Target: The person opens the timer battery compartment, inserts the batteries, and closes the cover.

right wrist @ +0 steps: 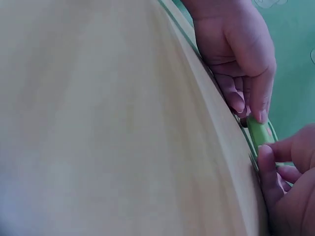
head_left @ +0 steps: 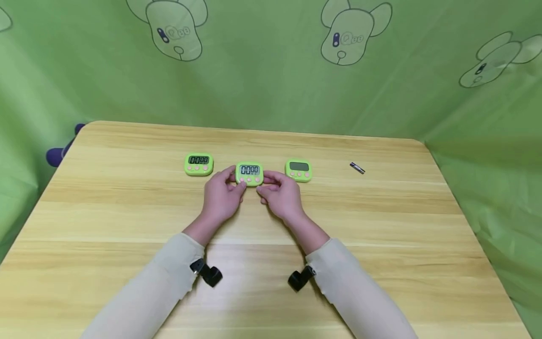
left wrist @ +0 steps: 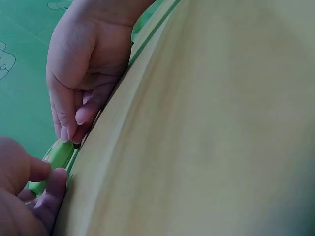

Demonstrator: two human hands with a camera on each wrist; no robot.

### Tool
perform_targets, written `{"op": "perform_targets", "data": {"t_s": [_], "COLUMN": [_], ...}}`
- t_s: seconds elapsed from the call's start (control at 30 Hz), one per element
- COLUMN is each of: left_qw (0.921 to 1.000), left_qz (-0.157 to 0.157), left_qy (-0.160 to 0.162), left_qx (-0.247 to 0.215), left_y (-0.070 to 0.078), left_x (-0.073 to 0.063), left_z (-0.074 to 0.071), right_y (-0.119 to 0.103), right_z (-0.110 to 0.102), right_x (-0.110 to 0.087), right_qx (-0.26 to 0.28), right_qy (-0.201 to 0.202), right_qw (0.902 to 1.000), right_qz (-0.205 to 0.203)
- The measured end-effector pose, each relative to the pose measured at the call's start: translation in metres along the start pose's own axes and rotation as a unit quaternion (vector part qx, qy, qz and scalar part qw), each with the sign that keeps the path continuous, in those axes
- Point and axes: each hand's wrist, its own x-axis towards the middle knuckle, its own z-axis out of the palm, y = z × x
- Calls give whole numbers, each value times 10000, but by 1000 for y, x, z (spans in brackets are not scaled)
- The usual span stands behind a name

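Note:
A green kitchen timer [head_left: 249,174] reading 00:00, with pink buttons, is between the two hands in the head view. My left hand [head_left: 221,195] pinches its left side, thumb at the lower front corner. On the other side, my right hand [head_left: 282,194] holds the right edge between thumb and fingers. The left wrist view has the green timer [left wrist: 60,155] edge-on, close to the tabletop, with fingertips at both ends. A second timer [head_left: 198,164], also showing 00:00, lies left of the hands. To the right, near the right knuckles, lies a third timer [head_left: 298,170] with a blank screen.
A small dark battery [head_left: 357,168] lies farther right on the wooden table [head_left: 381,226]. Green curtain [head_left: 262,80] with cartoon outlines hangs behind the far edge and along the sides. Something purple [head_left: 57,154] shows beyond the table's left edge.

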Motion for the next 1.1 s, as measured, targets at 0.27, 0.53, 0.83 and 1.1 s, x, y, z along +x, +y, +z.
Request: {"op": "perform_targets", "data": {"t_s": [0.27,0.53,0.83,1.1], "left_qw": [9994,9961,9912,9954], "left_qz": [-15,28,36,-202], "left_qy": [-320,-292,-270,-193], "left_qx": [139,830,1292,920], "left_y": [-2,-3,-2,-1], "left_x": [18,25,30,24], "left_z": [1,2,3,3], "right_y": [-1,-2,-2,1], "right_z": [3,5,4,-2], "right_x": [14,21,23,13], "right_qx": [-452,-622,-666,-583], "right_qy": [372,509,527,319], "right_qw": [9981,9968,9963,9976], "right_qz": [-186,-26,118,-198]}}
